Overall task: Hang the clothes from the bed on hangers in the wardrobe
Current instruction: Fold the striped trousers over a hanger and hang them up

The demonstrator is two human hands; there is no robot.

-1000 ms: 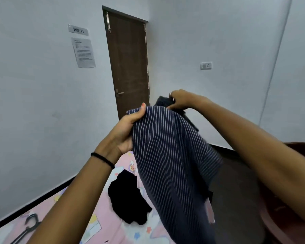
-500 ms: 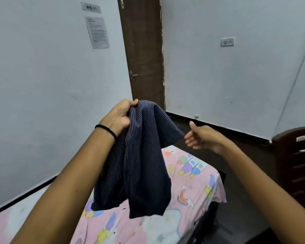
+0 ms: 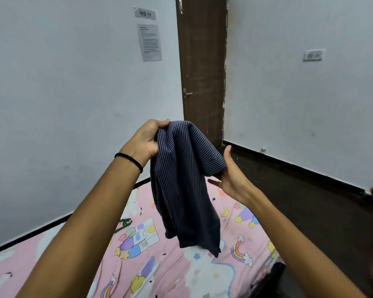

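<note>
Above the bed's right edge: left hand [image 3: 145, 140] grips the dark navy pinstriped fabric garment [image 3: 184, 183] by a bunched top fold, fingers curled round it. Garment hangs clear of the pink cartoon-print bedsheet [image 3: 159, 267], long axis vertical, lower end loose. Right hand [image 3: 232, 175] is spread, palm facing left, touching the garment's right fold but not pinching it; it's the free hand, so likely takes the next grip. Green plastic hanger [image 3: 123, 225] lies on the bed near its left edge, below the left forearm. Wardrobe not in view.
</note>
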